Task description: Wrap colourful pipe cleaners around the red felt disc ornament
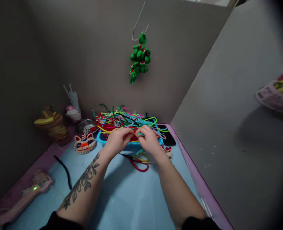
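Observation:
My left hand [119,140] and my right hand [149,140] meet at the fingertips, raised in front of a blue basket [129,144] heaped with colourful yarn scraps [112,119]. Both hands are closed in a pinch. A short teal yarn strand [139,134] shows in the right fingers. What the left fingertips pinch is too small to make out; a speck of orange shows there. Below the hands, scissors [140,166] with red and yellow handles lie on the light blue mat [129,198].
Left of the basket are a yarn lion-face piece [85,144], a metal bowl [80,127], and a lidded cup [55,126]. A pink glue gun [26,199] lies front left. A black phone [169,137] is right. A green yarn ornament [140,56] hangs from a wire above.

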`<move>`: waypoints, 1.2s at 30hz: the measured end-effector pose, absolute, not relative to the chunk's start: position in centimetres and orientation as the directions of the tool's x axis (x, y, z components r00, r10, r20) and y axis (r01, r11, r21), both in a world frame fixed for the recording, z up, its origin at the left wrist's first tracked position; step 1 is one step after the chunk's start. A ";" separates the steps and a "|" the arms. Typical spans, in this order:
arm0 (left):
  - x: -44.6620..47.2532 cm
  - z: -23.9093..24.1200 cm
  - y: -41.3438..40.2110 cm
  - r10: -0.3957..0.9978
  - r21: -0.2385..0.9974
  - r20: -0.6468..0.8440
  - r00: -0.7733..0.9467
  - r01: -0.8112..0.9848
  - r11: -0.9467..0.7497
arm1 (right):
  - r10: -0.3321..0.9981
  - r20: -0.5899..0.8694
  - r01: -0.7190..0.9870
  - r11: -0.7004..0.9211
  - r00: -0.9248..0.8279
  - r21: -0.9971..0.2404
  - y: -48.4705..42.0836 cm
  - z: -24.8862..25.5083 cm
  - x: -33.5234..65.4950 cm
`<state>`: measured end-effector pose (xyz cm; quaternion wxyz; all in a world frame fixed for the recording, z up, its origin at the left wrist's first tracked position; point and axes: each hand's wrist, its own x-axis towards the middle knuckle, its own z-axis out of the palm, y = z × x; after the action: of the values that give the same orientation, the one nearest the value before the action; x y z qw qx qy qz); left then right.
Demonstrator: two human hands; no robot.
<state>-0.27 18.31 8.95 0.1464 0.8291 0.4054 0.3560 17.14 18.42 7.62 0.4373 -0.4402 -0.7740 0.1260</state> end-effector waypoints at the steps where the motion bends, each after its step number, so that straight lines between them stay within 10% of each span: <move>1: -0.3 8.9 18.4 0.777 0.541 0.465 0.425 0.559 -0.629 | 0.792 0.562 0.567 0.583 -0.237 -0.582 18.5 7.6 17.1; 19: -0.6 9.1 19.1 0.846 0.662 0.508 0.160 0.556 -0.502 | 0.954 0.297 0.232 0.299 -0.044 -0.925 19.2 8.1 18.2; 27: -0.3 9.3 18.3 0.821 0.401 0.508 0.260 0.772 -0.493 | 0.763 0.642 0.544 0.569 -0.071 -0.617 18.4 7.9 17.2; 36: 0.4 10.0 17.3 0.831 0.289 0.463 0.307 0.834 -0.469 | 0.717 0.652 0.660 0.617 -0.247 -0.429 17.8 7.2 16.5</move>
<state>0.41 17.27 10.02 -0.0028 0.8084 0.5151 0.2849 16.49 17.78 7.19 0.4314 -0.4362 -0.7890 0.0331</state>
